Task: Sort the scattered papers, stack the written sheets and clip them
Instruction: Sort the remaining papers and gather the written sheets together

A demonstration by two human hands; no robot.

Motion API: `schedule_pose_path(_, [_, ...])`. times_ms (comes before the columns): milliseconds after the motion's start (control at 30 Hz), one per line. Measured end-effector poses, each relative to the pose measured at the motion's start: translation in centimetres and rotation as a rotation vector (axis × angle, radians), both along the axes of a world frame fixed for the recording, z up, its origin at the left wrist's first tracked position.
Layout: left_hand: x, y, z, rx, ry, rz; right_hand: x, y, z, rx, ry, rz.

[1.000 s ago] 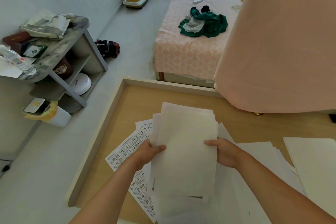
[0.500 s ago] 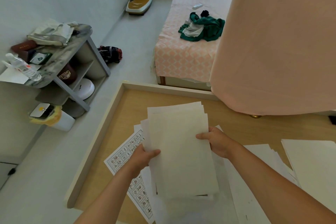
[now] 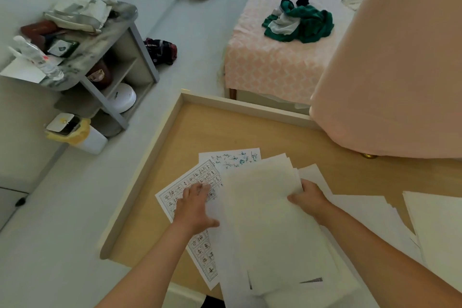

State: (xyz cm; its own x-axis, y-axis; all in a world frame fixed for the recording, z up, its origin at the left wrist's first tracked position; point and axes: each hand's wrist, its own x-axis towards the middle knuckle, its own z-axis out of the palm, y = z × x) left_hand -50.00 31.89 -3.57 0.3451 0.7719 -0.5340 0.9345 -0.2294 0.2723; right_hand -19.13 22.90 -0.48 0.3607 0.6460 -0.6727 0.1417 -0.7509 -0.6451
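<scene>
My right hand [image 3: 306, 199] grips the right edge of a bundle of thin blank-looking sheets [image 3: 270, 217], held low over the wooden table [image 3: 205, 132]. Open and flat, my left hand [image 3: 193, 204] rests on a gridded sheet of written characters [image 3: 186, 187] lying on the table. Behind that lies a sheet with blue handwriting [image 3: 233, 159], partly covered by the bundle. More white sheets [image 3: 362, 212] lie under and to the right of the bundle. No clip is visible.
A separate stack of white paper [image 3: 440, 227] lies at the table's right. A large pink fabric shape [image 3: 395, 70] rises at the back right corner. Left of the table are floor, a grey shelf [image 3: 105, 57] and a small bin [image 3: 75, 132]; a bed [image 3: 282, 40] stands behind.
My left hand has let go of the bundle and moved left onto the gridded sheet. The bundle has swung down and right in my right hand, uncovering the handwritten sheet.
</scene>
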Motion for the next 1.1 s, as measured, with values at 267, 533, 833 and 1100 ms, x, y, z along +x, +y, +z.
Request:
schedule_pose_path(267, [1.0, 0.9, -1.2, -0.097, -0.131, 0.096, -3.8, 0.3, -2.0, -0.029, -0.296, 0.183])
schedule_pose_path(533, [0.1, 2.1, -0.5, -0.405, -0.858, 1.023, -4.6, 0.3, -1.1, 0.068, -0.236, -0.094])
schedule_pose_path(833, [2.1, 1.4, -0.1, -0.52, -0.884, 0.899, -7.2, 1.3, -0.8, 0.14, -0.156, -0.133])
schedule_pose_path(1100, [1.2, 3.3, 1.8, -0.745, -1.163, 0.944, -5.0, 0.4, -0.1, 0.131, 0.056, -0.03])
